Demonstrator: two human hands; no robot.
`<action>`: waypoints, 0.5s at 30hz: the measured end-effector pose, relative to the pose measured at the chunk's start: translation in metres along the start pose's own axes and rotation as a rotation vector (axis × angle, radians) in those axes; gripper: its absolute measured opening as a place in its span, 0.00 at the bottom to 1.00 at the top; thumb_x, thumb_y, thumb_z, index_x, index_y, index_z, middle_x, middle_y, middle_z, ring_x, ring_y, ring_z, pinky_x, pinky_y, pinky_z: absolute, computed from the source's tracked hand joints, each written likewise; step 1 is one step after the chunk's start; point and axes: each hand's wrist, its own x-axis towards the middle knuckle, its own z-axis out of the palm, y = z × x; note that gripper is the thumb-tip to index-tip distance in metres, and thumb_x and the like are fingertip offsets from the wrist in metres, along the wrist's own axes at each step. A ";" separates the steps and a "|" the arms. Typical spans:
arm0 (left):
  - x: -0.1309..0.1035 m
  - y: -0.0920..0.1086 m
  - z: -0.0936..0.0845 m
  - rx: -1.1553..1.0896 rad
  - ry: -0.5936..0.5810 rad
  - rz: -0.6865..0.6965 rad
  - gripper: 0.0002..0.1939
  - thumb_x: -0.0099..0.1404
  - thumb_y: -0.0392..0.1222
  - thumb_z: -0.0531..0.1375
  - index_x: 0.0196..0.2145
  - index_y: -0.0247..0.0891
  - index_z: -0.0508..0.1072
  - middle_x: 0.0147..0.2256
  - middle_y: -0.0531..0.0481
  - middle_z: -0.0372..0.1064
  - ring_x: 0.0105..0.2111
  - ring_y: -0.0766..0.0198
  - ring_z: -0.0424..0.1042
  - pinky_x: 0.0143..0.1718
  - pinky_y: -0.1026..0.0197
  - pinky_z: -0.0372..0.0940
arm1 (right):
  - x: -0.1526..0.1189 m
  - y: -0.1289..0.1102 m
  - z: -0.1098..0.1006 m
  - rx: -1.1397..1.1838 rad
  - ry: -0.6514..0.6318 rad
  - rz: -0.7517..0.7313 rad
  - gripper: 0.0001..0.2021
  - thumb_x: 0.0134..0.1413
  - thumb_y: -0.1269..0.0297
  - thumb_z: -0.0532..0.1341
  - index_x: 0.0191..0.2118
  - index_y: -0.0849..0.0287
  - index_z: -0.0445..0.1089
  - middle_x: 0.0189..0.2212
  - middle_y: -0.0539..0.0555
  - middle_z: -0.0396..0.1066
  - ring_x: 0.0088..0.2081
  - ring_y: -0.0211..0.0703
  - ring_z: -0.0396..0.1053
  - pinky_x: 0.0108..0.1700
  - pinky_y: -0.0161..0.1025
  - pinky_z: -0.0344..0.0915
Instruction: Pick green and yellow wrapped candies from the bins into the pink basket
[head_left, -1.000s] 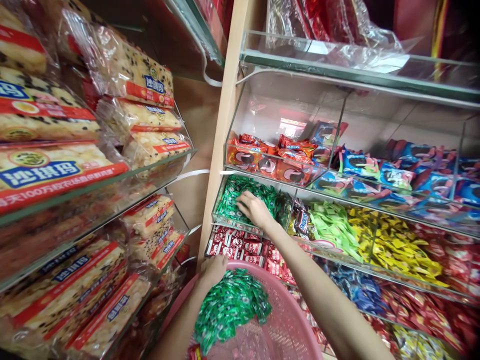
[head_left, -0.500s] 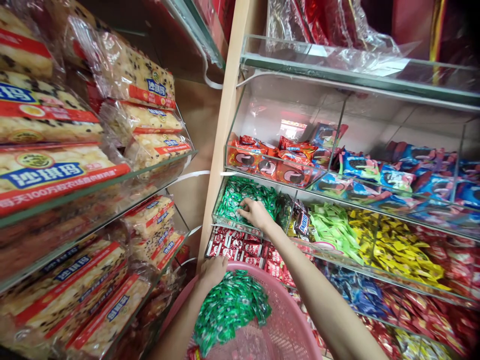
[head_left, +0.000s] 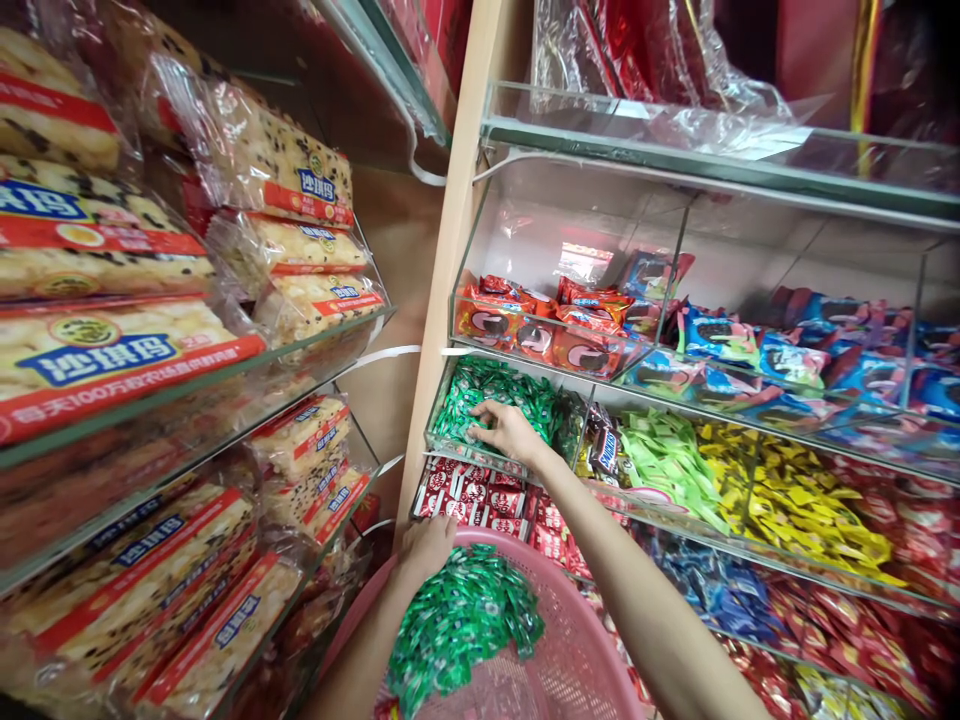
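Note:
A pink plastic basket [head_left: 600,650] stands low in the middle, holding a heap of green-wrapped candies [head_left: 465,620]. My left hand [head_left: 429,545] rests at the basket's far left rim, its fingers wrapped over the rim. Above the basket, my right hand [head_left: 504,430] is over a clear shelf bin full of green candies [head_left: 502,385]. Its thumb and forefinger are apart, close to the candies, and nothing shows between them.
Packaged pastries [head_left: 97,350] fill glass shelves at the left. Right of the green bin lie light green candies [head_left: 667,455] and yellow candies [head_left: 810,500]. Red packets [head_left: 469,490] sit just below the bin. A wooden post [head_left: 442,260] divides the shelves.
The thumb and forefinger of my right hand have spread apart, and the hand has shifted very slightly. My left hand stays at the basket rim.

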 end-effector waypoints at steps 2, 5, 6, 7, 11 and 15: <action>-0.001 0.001 -0.001 0.000 -0.007 -0.008 0.26 0.65 0.50 0.36 0.39 0.42 0.71 0.40 0.45 0.71 0.40 0.58 0.69 0.40 0.60 0.60 | 0.000 -0.001 0.000 0.028 0.003 0.001 0.15 0.43 0.60 0.62 0.39 0.61 0.67 0.25 0.46 0.64 0.22 0.31 0.57 0.26 0.30 0.55; -0.001 0.001 -0.001 -0.005 -0.004 -0.007 0.27 0.65 0.50 0.36 0.39 0.41 0.71 0.40 0.44 0.71 0.40 0.57 0.70 0.39 0.59 0.60 | 0.001 -0.002 0.000 0.004 0.011 -0.063 0.11 0.44 0.63 0.61 0.36 0.62 0.69 0.26 0.48 0.65 0.24 0.32 0.58 0.29 0.31 0.56; 0.000 0.000 0.000 -0.008 -0.001 -0.004 0.27 0.65 0.50 0.35 0.39 0.41 0.71 0.39 0.44 0.71 0.40 0.56 0.70 0.39 0.58 0.60 | 0.001 -0.003 0.000 -0.008 0.005 -0.092 0.10 0.45 0.64 0.61 0.35 0.62 0.70 0.27 0.49 0.66 0.25 0.32 0.59 0.30 0.31 0.57; 0.000 0.000 0.000 -0.010 0.004 0.000 0.27 0.65 0.50 0.35 0.39 0.41 0.72 0.39 0.44 0.71 0.39 0.56 0.70 0.39 0.58 0.60 | 0.001 -0.003 -0.001 -0.015 -0.006 -0.115 0.08 0.45 0.64 0.61 0.34 0.61 0.70 0.28 0.50 0.67 0.26 0.33 0.60 0.31 0.31 0.57; 0.003 -0.003 0.005 -0.010 0.019 0.019 0.27 0.64 0.50 0.35 0.38 0.42 0.71 0.39 0.45 0.71 0.39 0.55 0.70 0.39 0.57 0.60 | 0.001 -0.002 0.000 -0.025 -0.031 -0.118 0.09 0.48 0.63 0.60 0.33 0.62 0.71 0.29 0.51 0.69 0.28 0.34 0.62 0.32 0.32 0.58; 0.005 -0.004 0.007 -0.004 0.021 0.037 0.27 0.65 0.51 0.35 0.37 0.41 0.71 0.39 0.45 0.71 0.40 0.56 0.70 0.39 0.57 0.60 | 0.000 -0.004 -0.002 -0.035 0.014 -0.096 0.10 0.50 0.60 0.57 0.33 0.61 0.71 0.27 0.51 0.69 0.27 0.35 0.62 0.31 0.32 0.57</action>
